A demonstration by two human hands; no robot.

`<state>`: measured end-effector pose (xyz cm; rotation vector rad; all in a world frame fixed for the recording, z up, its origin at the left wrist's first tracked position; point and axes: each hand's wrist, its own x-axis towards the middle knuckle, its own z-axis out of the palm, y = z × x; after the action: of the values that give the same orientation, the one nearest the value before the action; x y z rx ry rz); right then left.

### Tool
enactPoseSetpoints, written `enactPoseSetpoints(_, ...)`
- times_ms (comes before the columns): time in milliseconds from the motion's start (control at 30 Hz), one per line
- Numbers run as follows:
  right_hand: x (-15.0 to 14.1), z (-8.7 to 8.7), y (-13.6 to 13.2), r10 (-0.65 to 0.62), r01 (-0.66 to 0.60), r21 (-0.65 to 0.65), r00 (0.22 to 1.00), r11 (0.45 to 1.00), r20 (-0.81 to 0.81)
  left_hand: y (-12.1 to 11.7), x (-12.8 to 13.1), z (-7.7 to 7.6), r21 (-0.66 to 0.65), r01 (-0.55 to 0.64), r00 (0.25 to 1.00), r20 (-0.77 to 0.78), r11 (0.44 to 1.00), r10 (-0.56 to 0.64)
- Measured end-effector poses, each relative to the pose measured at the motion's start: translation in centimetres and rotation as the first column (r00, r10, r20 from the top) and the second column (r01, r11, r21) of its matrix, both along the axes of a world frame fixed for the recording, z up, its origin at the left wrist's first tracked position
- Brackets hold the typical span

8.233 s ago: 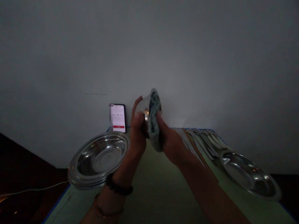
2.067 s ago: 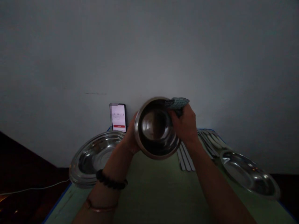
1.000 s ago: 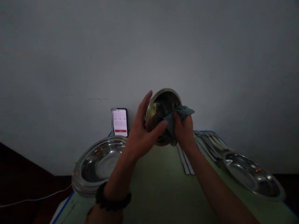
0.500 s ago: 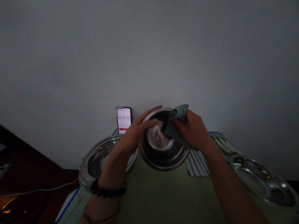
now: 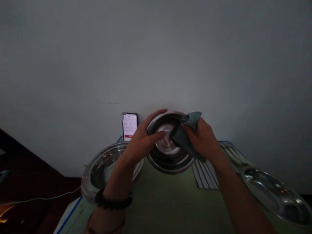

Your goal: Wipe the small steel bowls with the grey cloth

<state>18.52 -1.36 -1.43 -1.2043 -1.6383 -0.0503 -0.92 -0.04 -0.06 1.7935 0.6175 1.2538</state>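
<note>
A steel bowl [image 5: 168, 161] is held up over the green table [image 5: 165, 208], its open side tipped toward me. My left hand [image 5: 141, 144] grips its left rim, the fingers curled over the edge and the thumb reaching inside. My right hand [image 5: 202, 139] is closed on a teal cloth [image 5: 186, 130] and presses it against the bowl's inner right wall. A dark bead bracelet sits on my left wrist.
A large steel plate [image 5: 99, 170] lies at the table's left edge, another steel plate [image 5: 278, 196] at the right. Several pieces of cutlery [image 5: 207, 169] lie in a row behind my right arm. A lit phone [image 5: 129, 126] leans against the grey wall. A white cable runs over the dark floor at left.
The bowl has turned from sideways to facing me and sunk lower. My right hand has carried the cloth from the outside rim into the bowl. The view has shifted a little.
</note>
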Motion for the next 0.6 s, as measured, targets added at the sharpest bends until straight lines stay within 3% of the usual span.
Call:
enactPoseSetpoints(67,0.3,0.2,0.1,0.028,-0.028,-0.002,0.997,1.0,0.071,0.3,-0.6,-0.1,-0.074,0.103,0.994,-0.039,0.992,-0.106)
enactPoseSetpoints(133,0.3,0.1,0.3,-0.007,0.007,0.027,1.0,1.0,0.017,0.5,-0.4,-0.3,-0.057,0.098,0.995,0.022,0.994,-0.097)
enactPoseSetpoints(200,0.0,-0.3,0.8,-0.075,0.083,0.055,0.989,0.995,-0.131,0.5,0.3,-0.7,0.011,0.036,0.988,0.153,0.999,-0.037)
enactPoseSetpoints(300,-0.7,-1.0,1.4,-0.134,0.142,-0.003,0.927,0.99,-0.349,0.1,2.1,-1.2,0.156,-0.074,0.937,0.348,0.985,0.015)
enactPoseSetpoints(367,-1.2,-1.4,1.6,-0.113,0.102,-0.048,0.908,0.994,-0.403,-0.5,3.2,-1.4,0.226,-0.169,0.915,0.398,0.959,0.068)
enactPoseSetpoints(467,-1.2,-1.4,1.4,-0.041,0.024,-0.05,0.932,0.998,-0.359,-1.1,3.4,-1.2,0.24,-0.272,0.902,0.401,0.932,0.16)
enactPoseSetpoints(533,-0.7,-1.0,1.1,-0.026,0.017,-0.034,0.958,0.999,-0.287,-1.1,2.6,-0.7,0.196,-0.193,0.934,0.337,0.961,0.119)
enactPoseSetpoints(600,0.1,-0.4,0.6,-0.025,0.022,-0.018,0.983,1.0,-0.184,-0.8,1.4,-0.3,0.089,0.009,0.97,0.24,0.996,-0.03)
